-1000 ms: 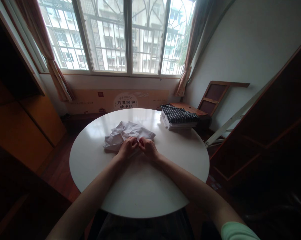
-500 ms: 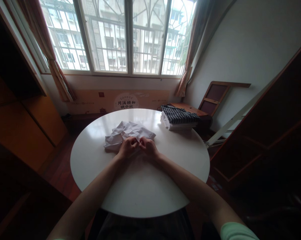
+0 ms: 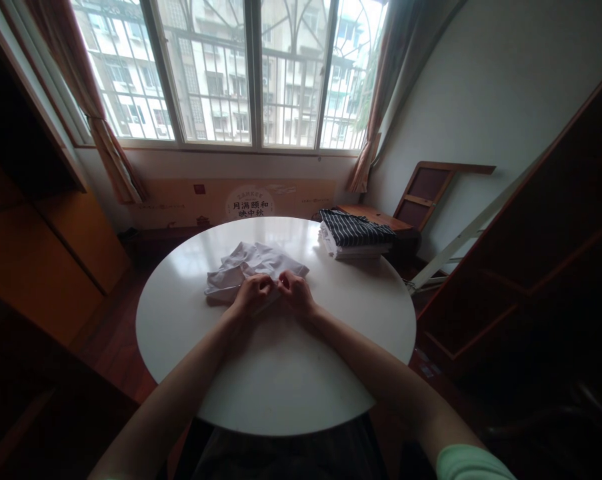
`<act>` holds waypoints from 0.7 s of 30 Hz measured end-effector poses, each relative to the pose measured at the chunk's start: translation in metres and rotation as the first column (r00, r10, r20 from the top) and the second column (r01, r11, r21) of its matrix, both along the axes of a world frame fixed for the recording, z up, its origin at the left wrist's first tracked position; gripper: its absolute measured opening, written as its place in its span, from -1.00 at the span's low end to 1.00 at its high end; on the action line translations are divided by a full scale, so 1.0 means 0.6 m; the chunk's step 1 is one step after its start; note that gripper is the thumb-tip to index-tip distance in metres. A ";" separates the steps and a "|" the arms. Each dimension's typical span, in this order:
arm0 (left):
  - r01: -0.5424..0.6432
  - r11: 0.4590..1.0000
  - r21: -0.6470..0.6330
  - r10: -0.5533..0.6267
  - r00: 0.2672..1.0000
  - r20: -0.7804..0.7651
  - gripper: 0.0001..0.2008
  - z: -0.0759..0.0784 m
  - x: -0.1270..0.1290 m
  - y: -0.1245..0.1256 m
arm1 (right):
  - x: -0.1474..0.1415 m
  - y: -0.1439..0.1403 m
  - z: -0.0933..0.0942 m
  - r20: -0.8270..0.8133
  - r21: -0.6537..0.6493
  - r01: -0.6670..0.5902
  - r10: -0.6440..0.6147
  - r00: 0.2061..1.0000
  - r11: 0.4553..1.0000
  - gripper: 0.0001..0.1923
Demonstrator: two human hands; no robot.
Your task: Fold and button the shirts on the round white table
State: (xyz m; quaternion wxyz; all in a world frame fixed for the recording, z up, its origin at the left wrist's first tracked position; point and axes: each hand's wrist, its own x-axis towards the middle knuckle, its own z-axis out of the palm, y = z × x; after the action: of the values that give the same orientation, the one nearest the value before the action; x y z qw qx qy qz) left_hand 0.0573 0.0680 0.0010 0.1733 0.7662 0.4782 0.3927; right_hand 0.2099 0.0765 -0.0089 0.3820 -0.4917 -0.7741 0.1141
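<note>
A crumpled white garment, perhaps a shirt, lies bunched on the white round table. My left hand is closed at its near edge, fingers curled in a pinch on the cloth. Close beside it on the right, my right hand also pinches the same edge, thumb and fingers together. The two hands are only a small gap apart. What exactly lies between the fingertips is too small to make out, and the hands hide part of the cloth.
A folded stack with a black striped garment over white ones stands at the table's back right. Behind it are a wooden chair and a pale slanted metal frame. A barred window and curtains lie beyond the table.
The view has shifted slightly, so the whole scene sits a little further left. Both hands stay at the garment's near edge, with barely any movement of the fingers.
</note>
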 end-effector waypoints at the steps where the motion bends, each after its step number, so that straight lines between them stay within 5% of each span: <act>1: -0.009 1.000 -0.001 0.009 1.000 -0.004 -0.84 0.000 0.000 -0.001 | 0.000 -0.001 0.000 0.000 0.005 -0.002 0.002 1.000 1.000 -0.90; 13: -0.011 1.000 0.028 0.011 1.000 0.000 -0.86 -0.006 -0.003 0.003 | -0.007 -0.011 0.002 0.167 0.180 0.004 -0.035 0.985 0.984 -0.95; 21: -0.118 0.989 0.092 0.122 0.992 -0.042 -0.83 -0.012 0.000 0.002 | -0.003 -0.003 0.001 0.251 0.261 -0.114 0.047 0.967 0.959 -0.93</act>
State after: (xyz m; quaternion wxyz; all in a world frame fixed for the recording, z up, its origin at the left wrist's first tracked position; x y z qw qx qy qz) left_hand 0.0571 0.0692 -0.0063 0.1033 0.7521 0.5094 0.4051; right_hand 0.2079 0.0748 -0.0085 0.3436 -0.4122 -0.8429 -0.0391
